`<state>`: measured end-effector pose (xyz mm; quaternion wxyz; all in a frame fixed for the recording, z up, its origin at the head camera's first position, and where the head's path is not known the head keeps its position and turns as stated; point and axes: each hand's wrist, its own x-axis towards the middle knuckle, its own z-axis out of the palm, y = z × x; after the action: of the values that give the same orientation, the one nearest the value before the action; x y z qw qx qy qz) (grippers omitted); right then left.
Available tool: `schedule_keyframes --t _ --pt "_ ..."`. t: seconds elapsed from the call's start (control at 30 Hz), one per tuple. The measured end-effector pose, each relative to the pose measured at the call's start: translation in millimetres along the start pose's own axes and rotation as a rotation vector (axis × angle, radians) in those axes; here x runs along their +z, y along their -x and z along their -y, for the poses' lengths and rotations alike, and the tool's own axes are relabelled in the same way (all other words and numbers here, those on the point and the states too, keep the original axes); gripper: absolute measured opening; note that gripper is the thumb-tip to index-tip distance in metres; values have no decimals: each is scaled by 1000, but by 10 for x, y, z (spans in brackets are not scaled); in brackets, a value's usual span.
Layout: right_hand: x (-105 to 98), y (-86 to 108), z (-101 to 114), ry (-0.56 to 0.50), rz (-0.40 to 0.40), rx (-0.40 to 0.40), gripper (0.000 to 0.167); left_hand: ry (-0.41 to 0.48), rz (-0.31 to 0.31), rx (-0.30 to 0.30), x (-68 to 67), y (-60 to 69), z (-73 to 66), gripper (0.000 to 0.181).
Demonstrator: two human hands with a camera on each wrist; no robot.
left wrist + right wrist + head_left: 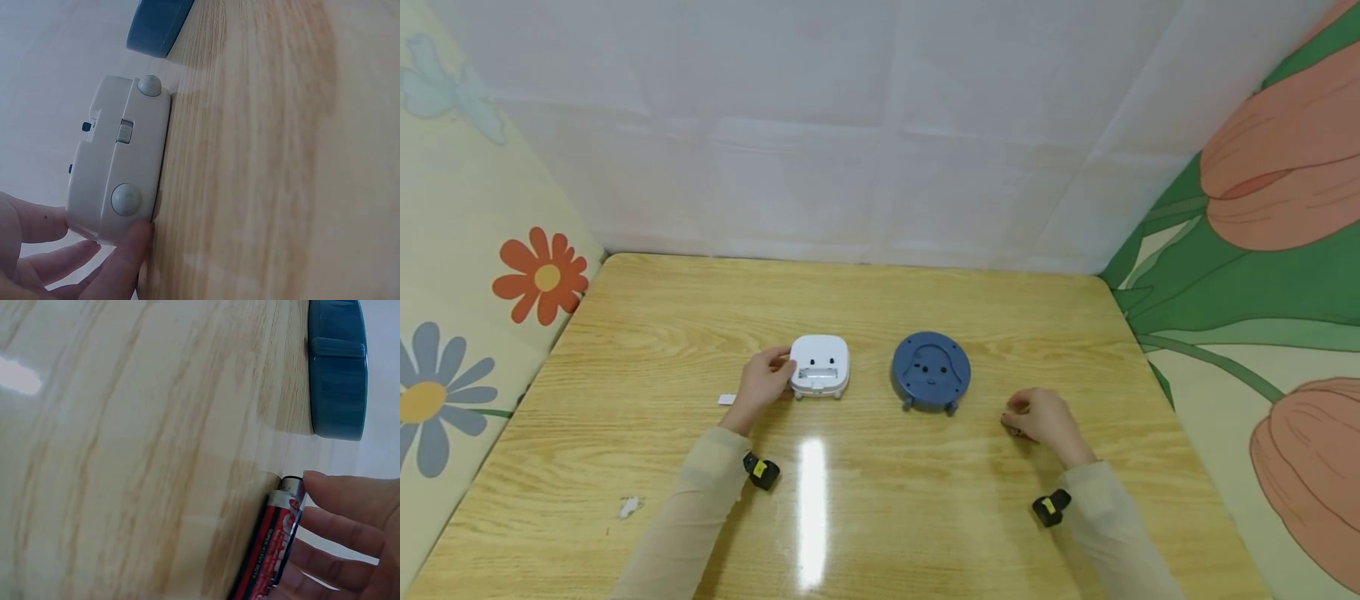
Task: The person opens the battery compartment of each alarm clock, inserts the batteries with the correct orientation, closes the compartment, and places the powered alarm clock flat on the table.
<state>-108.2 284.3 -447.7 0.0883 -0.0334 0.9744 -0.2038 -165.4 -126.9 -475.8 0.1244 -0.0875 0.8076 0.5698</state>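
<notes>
White scrap (629, 506) by the table's (925, 500) left edge, toward the front; front edge itself is out of frame. Small flat white piece (726, 399) farther back, just left of the left hand (762, 387); looks thin and light, probably easiest lifted by an edge. Left hand's fingers are clamped on the left side of the white device (823, 348), which lies recess side up, left of the table's midline, short of the back edge. Shell looks like hard, smooth plastic: light, stiff, likely to skid under a push. Hold it by opposite side walls, off the two dark knobs and the open recess; recess rim is probably the weak spot. Navy round device (931, 354) lies right of it, apart, knobs up; reads as rigid, and the rounded rim could slip, so take it across the diameter. Red-and-black battery (269, 544) is right of that, low at the table, in from the right edge. Right hand's (1047, 417) fingers pinch it; can't confirm a second cell behind. Expect stiff, dense for its size, slick sleeve, prone to roll. Best hold is mid-barrel, thumb opposing, ends free.
</notes>
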Motion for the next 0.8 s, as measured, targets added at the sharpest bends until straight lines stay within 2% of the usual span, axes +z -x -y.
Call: schedule_keyframes --t 0.33,0.57,0.8 --pt "29 -37 9 -20 8 -13 6 -10 6 -16 -3 12 4 41" --pt "44 -54 0 16 -6 -48 6 -15 11 -18 -5 6 6 41" --pt "29 -99 -7 24 6 -45 8 -4 3 -6 -3 16 -17 40"
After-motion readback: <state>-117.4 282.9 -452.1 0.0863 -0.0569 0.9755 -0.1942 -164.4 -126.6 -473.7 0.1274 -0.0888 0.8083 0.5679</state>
